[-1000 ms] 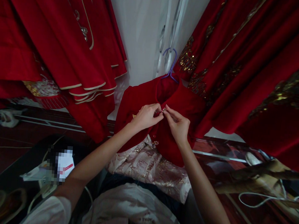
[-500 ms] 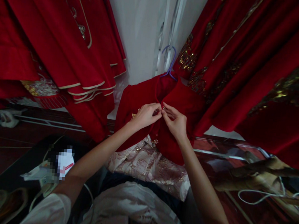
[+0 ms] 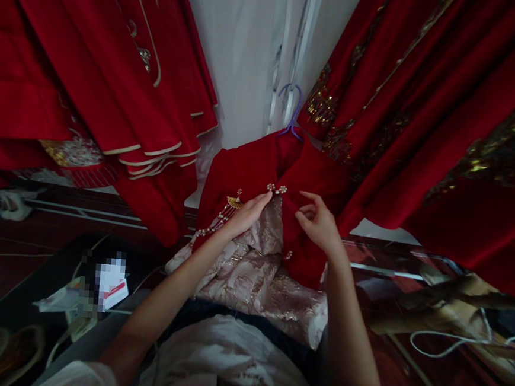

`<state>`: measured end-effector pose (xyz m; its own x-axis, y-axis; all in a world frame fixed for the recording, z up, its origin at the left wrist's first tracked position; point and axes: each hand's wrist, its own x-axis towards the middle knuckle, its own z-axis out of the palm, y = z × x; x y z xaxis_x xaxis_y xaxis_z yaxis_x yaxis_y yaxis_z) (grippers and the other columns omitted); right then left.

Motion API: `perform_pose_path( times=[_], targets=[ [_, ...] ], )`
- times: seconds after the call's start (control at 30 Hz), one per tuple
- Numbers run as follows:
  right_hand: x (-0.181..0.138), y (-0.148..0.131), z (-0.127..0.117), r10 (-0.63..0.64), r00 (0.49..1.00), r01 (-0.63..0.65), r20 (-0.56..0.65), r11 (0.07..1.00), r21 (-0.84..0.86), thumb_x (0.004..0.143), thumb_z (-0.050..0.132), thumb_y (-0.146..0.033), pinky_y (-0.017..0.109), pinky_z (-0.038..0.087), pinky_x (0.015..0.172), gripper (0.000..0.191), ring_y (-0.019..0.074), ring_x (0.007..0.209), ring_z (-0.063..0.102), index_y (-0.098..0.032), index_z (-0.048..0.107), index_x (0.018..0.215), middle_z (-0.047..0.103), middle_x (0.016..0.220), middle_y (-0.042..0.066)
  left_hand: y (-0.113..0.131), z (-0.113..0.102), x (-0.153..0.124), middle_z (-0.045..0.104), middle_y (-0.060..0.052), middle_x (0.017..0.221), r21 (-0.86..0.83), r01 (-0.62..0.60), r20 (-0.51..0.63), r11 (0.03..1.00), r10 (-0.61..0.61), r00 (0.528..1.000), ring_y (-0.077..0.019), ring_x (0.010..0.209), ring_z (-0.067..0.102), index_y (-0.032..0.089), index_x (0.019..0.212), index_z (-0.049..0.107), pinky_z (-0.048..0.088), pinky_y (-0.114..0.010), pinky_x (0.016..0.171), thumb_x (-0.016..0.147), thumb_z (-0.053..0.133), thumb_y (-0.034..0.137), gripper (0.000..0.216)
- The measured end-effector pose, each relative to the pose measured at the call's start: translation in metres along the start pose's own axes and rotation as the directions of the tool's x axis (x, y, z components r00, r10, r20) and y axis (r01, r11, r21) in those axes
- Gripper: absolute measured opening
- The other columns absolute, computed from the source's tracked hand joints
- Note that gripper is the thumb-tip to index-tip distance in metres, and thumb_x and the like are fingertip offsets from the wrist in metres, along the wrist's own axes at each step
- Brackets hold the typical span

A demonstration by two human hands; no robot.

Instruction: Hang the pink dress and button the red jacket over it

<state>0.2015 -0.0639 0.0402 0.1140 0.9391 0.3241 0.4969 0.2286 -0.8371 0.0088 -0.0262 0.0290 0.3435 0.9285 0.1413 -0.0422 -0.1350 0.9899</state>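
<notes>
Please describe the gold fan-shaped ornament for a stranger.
Find the red cloth jacket on the purple hanger. Beside the left hand lies the gold fan-shaped ornament. Unlike the pale flower-shaped clasp below the collar, it trails beaded strands.

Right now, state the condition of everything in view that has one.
Upper clasp, halves together, seemingly fastened
Lower clasp, unfastened, one half showing
Jacket, front parted below the upper clasp
Hanger, in the jacket
Left hand, fingers at upper clasp
Right hand, thumb and forefinger apart
Left garments, hanging
Right garments, hanging
White cord, looped

Jacket [image 3: 246, 165] on hanger [image 3: 299, 101], between left garments [image 3: 126, 105] and right garments [image 3: 413, 175]
</notes>
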Motion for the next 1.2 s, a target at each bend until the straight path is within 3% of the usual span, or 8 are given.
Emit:
perform_pose_path(
  times=[0.1, 0.17, 0.33, 0.47, 0.63, 0.9, 1.07, 1.2],
  targets=[
    [-0.006, -0.016, -0.023, 0.014, 1.0, -0.018, 0.023, 0.98, 0.199, 0.076, 0.064, -0.029, 0.03, 0.054, 0.069, 0.05, 0.0158, 0.072, 0.064, -0.02, 0.052, 0.124, 0.065, 0.077, 0.002, -0.001, 0.002, -0.008, 0.05, -0.01, 0.142, -0.128, 0.105, 0.018, 0.986, -0.103, 0.995, -0.0268, 0.136, 0.041, 0.022, 0.118, 0.064, 0.036, -0.042, 0.11, 0.086, 0.049, 0.061, 0.053],
    [-0.013, -0.032, -0.029, 0.0, 0.987, -0.055, 0.159, 0.939, 0.339, 0.081, 0.062, -0.033, 0.032, 0.056, 0.074, 0.051, 0.0165, 0.082, 0.066, -0.022, 0.049, 0.128, 0.068, 0.087, 0.004, 0.0, 0.005, -0.015, 0.052, -0.011, 0.14, -0.276, 0.162, 0.073, 0.947, -0.147, 0.986, -0.0263, 0.134, 0.043, 0.021, 0.12, 0.063, 0.036, -0.042, 0.109, 0.087, 0.044, 0.064, 0.057],
    [-0.022, -0.049, -0.016, -0.168, 0.812, -0.144, 0.559, 0.87, 0.471, 0.092, 0.05, -0.039, 0.04, 0.053, 0.092, 0.041, 0.0177, 0.106, 0.063, -0.026, 0.051, 0.131, 0.062, 0.122, 0.009, 0.001, 0.002, -0.035, 0.067, -0.01, 0.113, -0.501, 0.195, 0.059, 0.843, -0.191, 0.98, -0.0214, 0.1, 0.064, 0.019, 0.118, 0.062, 0.051, -0.032, 0.083, 0.088, 0.04, 0.063, 0.058],
    [-0.017, -0.029, 0.009, -0.152, 0.886, 0.02, 0.438, 0.956, 0.291, 0.086, 0.059, -0.037, 0.037, 0.053, 0.088, 0.034, 0.0174, 0.101, 0.062, -0.023, 0.059, 0.117, 0.063, 0.115, 0.008, -0.007, -0.01, -0.045, 0.068, -0.007, 0.091, -0.485, 0.192, -0.04, 0.853, -0.241, 0.97, -0.0138, 0.075, 0.064, 0.017, 0.11, 0.065, 0.051, -0.025, 0.067, 0.087, 0.048, 0.059, 0.051],
    [-0.018, -0.011, 0.042, -0.083, 0.946, 0.033, 0.315, 0.986, 0.161, 0.074, 0.073, -0.036, 0.032, 0.054, 0.074, 0.041, 0.0145, 0.079, 0.061, -0.019, 0.053, 0.105, 0.06, 0.092, 0.004, -0.023, -0.015, -0.046, 0.067, -0.004, 0.081, -0.349, 0.057, -0.184, 0.935, -0.128, 0.974, -0.0148, 0.077, 0.064, 0.015, 0.098, 0.067, 0.054, -0.03, 0.077, 0.077, 0.068, 0.044, 0.036],
    [-0.021, -0.013, 0.066, -0.045, 0.957, -0.041, 0.286, 0.956, 0.289, 0.068, 0.071, -0.03, 0.028, 0.053, 0.067, 0.037, 0.0127, 0.071, 0.059, -0.021, 0.046, 0.093, 0.058, 0.08, -0.001, -0.021, -0.006, -0.044, 0.066, -0.004, 0.084, 0.281, -0.128, -0.355, 0.951, 0.226, 0.907, -0.0171, 0.08, 0.061, 0.018, 0.085, 0.065, 0.05, -0.033, 0.079, 0.078, 0.066, 0.031, 0.015],
    [-0.019, -0.013, 0.075, -0.03, 0.98, -0.033, 0.196, 0.951, 0.308, 0.069, 0.068, -0.027, 0.029, 0.052, 0.067, 0.032, 0.0131, 0.07, 0.059, -0.021, 0.048, 0.093, 0.057, 0.076, -0.002, -0.02, -0.013, -0.04, 0.057, -0.008, 0.115, 0.598, -0.097, -0.511, 0.796, 0.472, 0.718, -0.0258, 0.113, 0.049, 0.023, 0.109, 0.058, 0.035, -0.045, 0.103, 0.064, 0.079, 0.029, 0.05],
    [-0.018, -0.008, 0.079, -0.019, 0.979, -0.055, 0.204, 0.935, 0.351, 0.068, 0.07, -0.03, 0.029, 0.053, 0.07, 0.034, 0.0128, 0.071, 0.06, -0.021, 0.051, 0.094, 0.059, 0.078, -0.001, -0.034, -0.025, -0.027, 0.057, -0.007, 0.11, 0.467, -0.159, -0.487, 0.87, 0.403, 0.775, -0.0198, 0.102, 0.055, 0.02, 0.11, 0.053, 0.043, -0.037, 0.096, 0.063, 0.08, 0.031, 0.055]
  ],
)
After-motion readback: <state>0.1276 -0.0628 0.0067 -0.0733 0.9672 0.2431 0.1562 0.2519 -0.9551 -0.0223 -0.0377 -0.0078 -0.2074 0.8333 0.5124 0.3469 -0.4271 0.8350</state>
